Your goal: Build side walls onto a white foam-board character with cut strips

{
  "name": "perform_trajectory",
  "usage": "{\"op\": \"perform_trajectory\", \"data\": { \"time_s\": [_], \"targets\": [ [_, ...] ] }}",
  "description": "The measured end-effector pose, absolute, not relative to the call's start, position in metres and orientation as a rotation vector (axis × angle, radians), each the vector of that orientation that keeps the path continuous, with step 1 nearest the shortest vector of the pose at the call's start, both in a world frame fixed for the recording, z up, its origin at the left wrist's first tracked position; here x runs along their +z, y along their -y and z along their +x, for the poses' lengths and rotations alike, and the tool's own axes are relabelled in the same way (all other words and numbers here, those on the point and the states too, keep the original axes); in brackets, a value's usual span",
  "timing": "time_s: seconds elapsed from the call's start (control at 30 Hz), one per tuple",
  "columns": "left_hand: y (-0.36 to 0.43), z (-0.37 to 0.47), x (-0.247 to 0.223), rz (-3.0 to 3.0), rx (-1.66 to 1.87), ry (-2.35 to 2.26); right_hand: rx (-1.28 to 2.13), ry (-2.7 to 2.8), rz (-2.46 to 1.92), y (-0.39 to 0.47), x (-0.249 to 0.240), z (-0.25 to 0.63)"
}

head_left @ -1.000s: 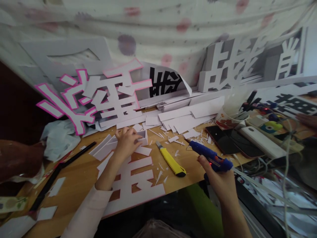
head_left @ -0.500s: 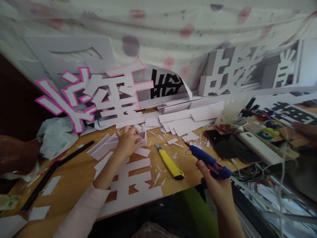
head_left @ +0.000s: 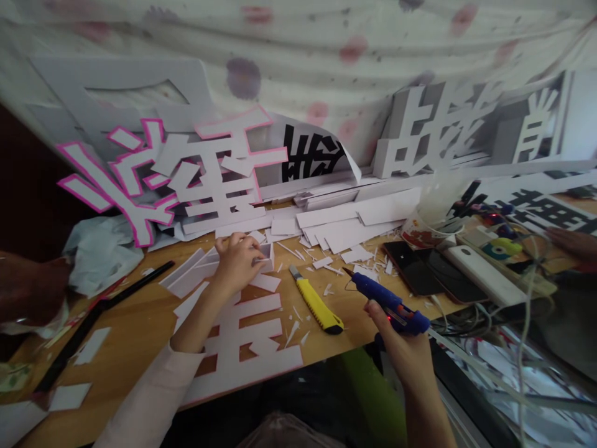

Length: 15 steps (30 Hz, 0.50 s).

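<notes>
My right hand (head_left: 405, 356) grips a blue hot glue gun (head_left: 380, 295), its nozzle angled up and left above the table; a red light glows on its side. My left hand (head_left: 237, 260) is closed over a small white foam board wall (head_left: 268, 254) standing on edge, fingers curled down on it; exactly what lies under the fingertips is hidden. Below that wrist lies a flat white cut-out character (head_left: 233, 348) with pink edges, partly covered by the forearm. A yellow utility knife (head_left: 317, 303) rests between my hands, blade pointing away.
Pink-edged characters (head_left: 209, 180) and white raised ones (head_left: 420, 127) lean at the back. Board strips (head_left: 354, 214) and scraps lie before them. Phones (head_left: 413, 269), a pen cup (head_left: 426, 233) and cables are at right. Other people's hands (head_left: 571, 242) show at the sides.
The view has shifted slightly, so everything sits a little further left and up. Both hands keep their holds; the glue gun stays in nearly the same place.
</notes>
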<state>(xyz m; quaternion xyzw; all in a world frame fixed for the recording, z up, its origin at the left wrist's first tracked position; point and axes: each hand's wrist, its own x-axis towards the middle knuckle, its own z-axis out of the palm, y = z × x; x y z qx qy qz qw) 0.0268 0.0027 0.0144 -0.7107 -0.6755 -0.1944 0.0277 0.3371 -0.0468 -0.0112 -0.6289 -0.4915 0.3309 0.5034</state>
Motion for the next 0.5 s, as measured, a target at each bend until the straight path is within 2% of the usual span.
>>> {"op": "perform_trajectory", "data": {
  "time_s": [0.5],
  "targets": [
    [-0.0071, 0.0272, 0.0097, -2.193, -0.581, 2.093, 0.711, 1.155, -1.552, 0.0429, -0.0191, 0.3322]
  ]
}}
